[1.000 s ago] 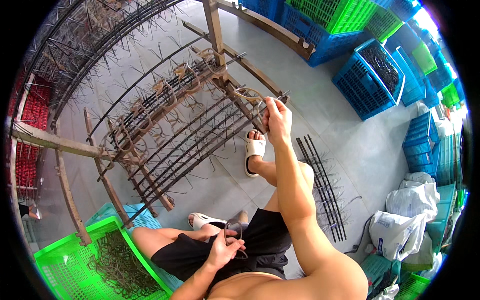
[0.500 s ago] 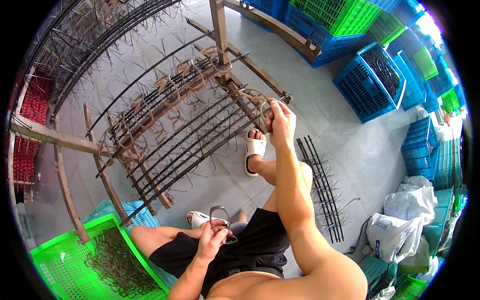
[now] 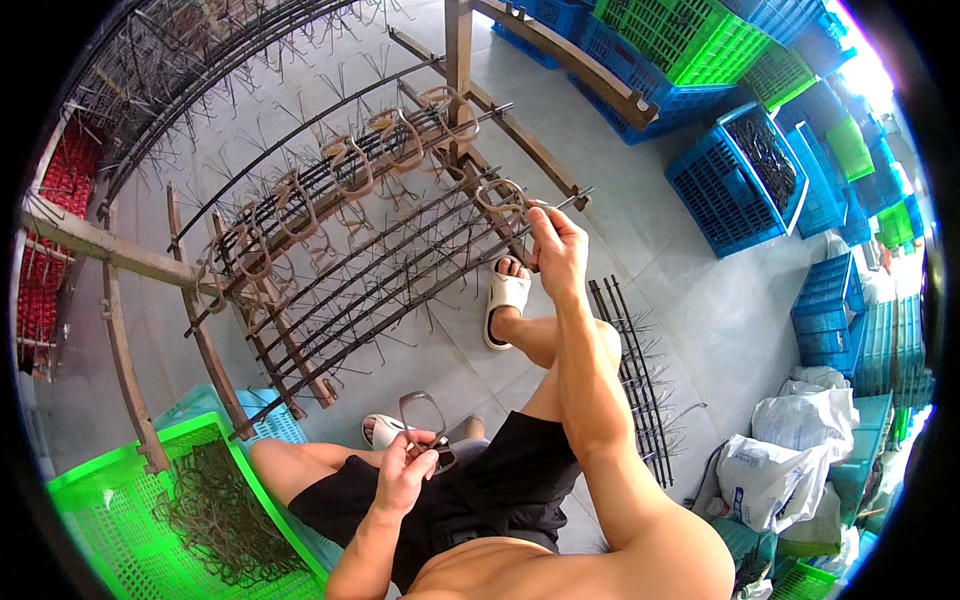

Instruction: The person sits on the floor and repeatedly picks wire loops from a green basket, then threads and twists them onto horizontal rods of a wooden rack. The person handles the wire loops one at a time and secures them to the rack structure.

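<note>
My left hand [image 3: 403, 475], over my lap, pinches a brown eyeglass frame [image 3: 424, 405] with its rim standing up from the fingers. My right arm is stretched out to the near-right end of a rack [image 3: 455, 60] of brown metal bars and black rods with thin wire hooks. There my right hand [image 3: 558, 245] is closed on another eyeglass frame [image 3: 497, 184], held against the rod ends. Fingers partly cover this frame, so whether it sits on a hook is hidden. Several similar brown frames [image 3: 350, 168] hang in a row along the rack's upper rods.
Left of my knee sits a green basket [image 3: 90, 490] with a tangled heap of frames [image 3: 225, 520]. Loose hooked rods [image 3: 645, 385] lie on the floor to the right. Blue crates [image 3: 715, 195], stacked baskets and white bags [image 3: 775, 480] line the right side.
My right hand has turned and shifted slightly, and the frame in it now lies farther left across the rods. My left hand, with its frame, has moved a little left. The view has tilted slightly.
</note>
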`<state>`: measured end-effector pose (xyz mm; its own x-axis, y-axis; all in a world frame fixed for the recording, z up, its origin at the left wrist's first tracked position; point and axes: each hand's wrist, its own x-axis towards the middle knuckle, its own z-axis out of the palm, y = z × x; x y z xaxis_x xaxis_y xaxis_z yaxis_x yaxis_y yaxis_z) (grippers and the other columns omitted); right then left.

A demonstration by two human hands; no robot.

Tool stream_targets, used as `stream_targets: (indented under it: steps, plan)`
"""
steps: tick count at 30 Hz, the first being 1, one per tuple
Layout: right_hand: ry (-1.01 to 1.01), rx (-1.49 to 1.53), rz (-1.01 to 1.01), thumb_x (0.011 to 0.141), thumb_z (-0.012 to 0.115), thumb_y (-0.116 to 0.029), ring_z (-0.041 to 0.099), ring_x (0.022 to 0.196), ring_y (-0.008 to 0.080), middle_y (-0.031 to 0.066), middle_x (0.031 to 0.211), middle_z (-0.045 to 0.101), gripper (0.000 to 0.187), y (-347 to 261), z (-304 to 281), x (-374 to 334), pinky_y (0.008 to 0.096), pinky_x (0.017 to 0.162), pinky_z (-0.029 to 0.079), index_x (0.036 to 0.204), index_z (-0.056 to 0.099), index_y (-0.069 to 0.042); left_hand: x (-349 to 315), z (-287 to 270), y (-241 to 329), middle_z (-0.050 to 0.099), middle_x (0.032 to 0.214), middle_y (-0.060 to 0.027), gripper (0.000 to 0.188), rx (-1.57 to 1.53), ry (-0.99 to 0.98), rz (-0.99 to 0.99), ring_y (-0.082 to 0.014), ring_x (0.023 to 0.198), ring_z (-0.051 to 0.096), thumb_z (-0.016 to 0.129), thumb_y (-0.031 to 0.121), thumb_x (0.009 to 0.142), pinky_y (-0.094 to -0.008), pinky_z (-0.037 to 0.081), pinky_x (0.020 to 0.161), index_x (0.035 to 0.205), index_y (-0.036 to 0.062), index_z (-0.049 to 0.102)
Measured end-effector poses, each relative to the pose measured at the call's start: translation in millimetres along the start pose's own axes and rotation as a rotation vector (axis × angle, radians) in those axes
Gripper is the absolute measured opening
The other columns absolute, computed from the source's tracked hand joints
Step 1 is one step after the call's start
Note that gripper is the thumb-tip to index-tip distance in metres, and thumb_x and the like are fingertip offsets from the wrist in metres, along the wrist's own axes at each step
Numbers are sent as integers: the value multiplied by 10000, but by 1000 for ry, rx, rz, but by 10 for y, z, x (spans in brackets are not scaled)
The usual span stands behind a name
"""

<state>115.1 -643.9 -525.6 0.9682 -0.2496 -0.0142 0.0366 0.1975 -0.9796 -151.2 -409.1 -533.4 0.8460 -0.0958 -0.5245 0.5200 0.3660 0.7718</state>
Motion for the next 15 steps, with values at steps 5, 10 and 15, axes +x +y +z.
stream_targets:
  steps: [5,10,15]
  plan:
    - [-7,-147,-46,884,602,-199,360,417,13,-66,555,459,222,-21,-58,7,184,383,281,1008,652,-22,-26,1,42,556,783,-24,205,-8,-9,3,-85,646,510,570,-10,810,-208,437,605,1011,3,532]
    - [58,-252,-87,872,604,-185,361,497,22,-67,572,446,189,-4,-38,-30,208,420,303,969,665,-34,-114,22,8,586,838,-65,197,-25,-3,21,-111,696,549,597,-4,810,-228,459,614,994,13,528]
    - [130,-306,-127,867,593,-183,389,502,41,-43,577,477,186,19,-79,23,231,445,326,929,663,-22,-215,43,48,589,818,-56,165,-33,12,51,-113,692,555,608,-3,807,-228,463,616,959,13,545]
